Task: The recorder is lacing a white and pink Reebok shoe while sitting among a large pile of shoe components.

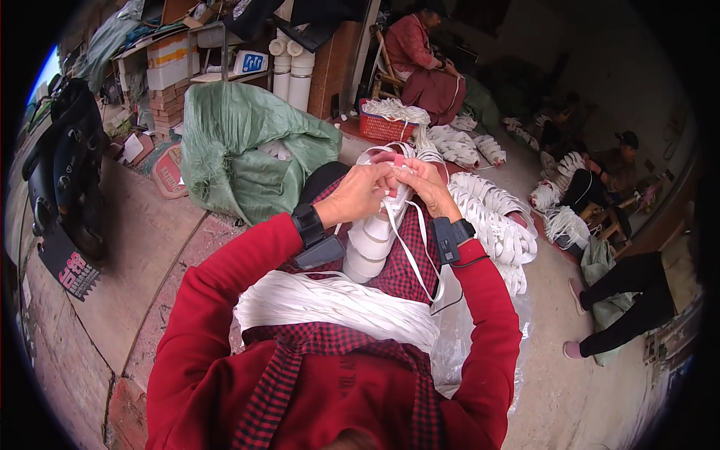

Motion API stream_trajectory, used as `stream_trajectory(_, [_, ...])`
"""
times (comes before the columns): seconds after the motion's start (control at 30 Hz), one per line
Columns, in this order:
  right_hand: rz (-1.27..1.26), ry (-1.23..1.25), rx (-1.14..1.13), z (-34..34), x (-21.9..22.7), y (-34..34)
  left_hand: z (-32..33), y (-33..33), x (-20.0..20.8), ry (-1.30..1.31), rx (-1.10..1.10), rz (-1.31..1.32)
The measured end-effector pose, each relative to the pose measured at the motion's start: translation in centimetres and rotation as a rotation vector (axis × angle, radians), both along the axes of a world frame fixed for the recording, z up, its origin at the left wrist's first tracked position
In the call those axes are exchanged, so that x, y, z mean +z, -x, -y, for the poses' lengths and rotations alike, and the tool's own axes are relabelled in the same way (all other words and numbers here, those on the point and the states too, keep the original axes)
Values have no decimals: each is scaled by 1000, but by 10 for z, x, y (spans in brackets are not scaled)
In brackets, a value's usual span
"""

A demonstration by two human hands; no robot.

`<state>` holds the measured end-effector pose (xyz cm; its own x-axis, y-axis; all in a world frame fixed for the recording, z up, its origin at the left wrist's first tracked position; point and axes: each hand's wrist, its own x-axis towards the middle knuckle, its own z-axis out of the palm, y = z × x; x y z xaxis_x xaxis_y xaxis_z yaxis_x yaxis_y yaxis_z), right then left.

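Observation:
My left hand (351, 195) and my right hand (429, 189) meet in front of me with their fingertips pinched close together. Between them runs a white flat shoelace (406, 244); its loose ends hang over my apron. Just under the fingers is a white shoe upper (397, 196) with a pink inside, partly hidden by my hands. Nested white pieces (367, 251), apparently more uppers, lie below it along my lap. Across my lap, nearer my body, rests a thick bundle of white laces (334, 304) on the red and black checked apron (319, 335).
To the right lie rows of laced white uppers (491, 217). A large green woven sack (240, 142) stands front left, and a red basket (386, 126) of white laces is beyond. Other people (416, 45) sit farther back; a person's legs (622, 300) show at right. A scooter (67, 165) stands left.

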<state>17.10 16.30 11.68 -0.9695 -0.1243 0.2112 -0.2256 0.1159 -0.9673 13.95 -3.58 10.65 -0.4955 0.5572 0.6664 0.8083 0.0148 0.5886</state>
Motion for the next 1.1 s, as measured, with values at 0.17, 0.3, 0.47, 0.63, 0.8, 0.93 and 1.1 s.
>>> stream_trajectory(0.17, [3,93,-30,15,6,-10,3,3,1,33,210,-171])
stream_trajectory(0.3, [-20,94,6,7,2,-7,-6,-7,-5,-10,42,136])
stream_trajectory(0.47, [-313,-208,-306,2,1,-13,-10,-3,-14,-115,32,216])
stream_trajectory(0.63, [-531,-750,-383,19,7,-56,-4,-7,-7,-95,30,270])
stream_trajectory(0.8, [-557,-749,-382,23,5,-52,-6,-7,-4,-59,71,220])
stream_trajectory(0.93, [-377,-599,-389,5,2,-53,0,-2,6,-23,12,265])
stream_trajectory(1.1, [-394,-305,-521,-45,-2,-80,9,16,13,-100,94,225])
